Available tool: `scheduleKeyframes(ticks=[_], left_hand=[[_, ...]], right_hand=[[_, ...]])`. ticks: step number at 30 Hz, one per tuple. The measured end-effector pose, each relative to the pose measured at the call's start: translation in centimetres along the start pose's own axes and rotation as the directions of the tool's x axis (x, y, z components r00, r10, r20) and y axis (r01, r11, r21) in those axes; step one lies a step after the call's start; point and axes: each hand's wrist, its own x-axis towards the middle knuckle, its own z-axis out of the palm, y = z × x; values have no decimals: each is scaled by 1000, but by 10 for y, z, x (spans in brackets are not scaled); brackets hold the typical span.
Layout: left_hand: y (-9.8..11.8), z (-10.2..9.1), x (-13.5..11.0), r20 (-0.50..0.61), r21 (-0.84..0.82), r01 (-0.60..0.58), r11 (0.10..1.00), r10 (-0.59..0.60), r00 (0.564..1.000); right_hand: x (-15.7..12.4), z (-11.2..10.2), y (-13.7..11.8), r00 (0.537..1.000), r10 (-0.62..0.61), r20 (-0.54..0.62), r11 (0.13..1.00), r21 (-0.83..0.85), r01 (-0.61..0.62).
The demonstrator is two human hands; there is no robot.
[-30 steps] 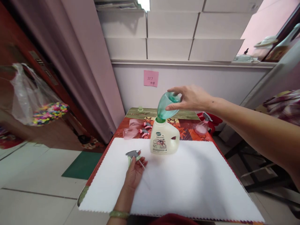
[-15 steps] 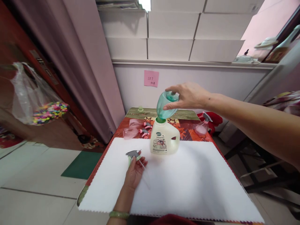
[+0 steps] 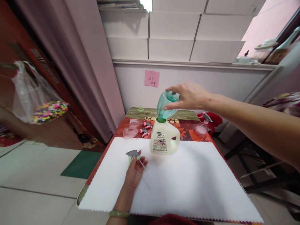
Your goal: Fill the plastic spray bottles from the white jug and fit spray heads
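Note:
My right hand [image 3: 191, 95] grips a translucent green bottle [image 3: 166, 104], held upside down with its neck in the mouth of a cream detergent jug [image 3: 164, 137]. The jug stands upright at the far edge of a white cloth [image 3: 187, 181]. My left hand [image 3: 134, 172] rests on the cloth, fingers curled round a grey and green spray trigger head [image 3: 132, 154] whose thin clear tube trails toward me. A green bangle sits on that wrist.
Several pink spray bottles [image 3: 136, 129] lie on the red patterned table [image 3: 187, 125] behind the cloth, another pink one [image 3: 201, 126] at the right. A small green cap [image 3: 140, 108] sits at the far edge. A bag of coloured beads [image 3: 44, 109] hangs at left.
The green bottle and my right hand rose slightly over the jug's mouth. My left hand and the trigger head have stayed put.

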Motion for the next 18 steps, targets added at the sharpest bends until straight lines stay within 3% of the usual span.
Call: scheduleKeyframes(ticks=[18], left_hand=[[0, -2, 0, 7, -13, 6, 1000, -6, 1000]], right_hand=[[-1, 2, 1, 1000, -3, -15, 1000, 8, 3]])
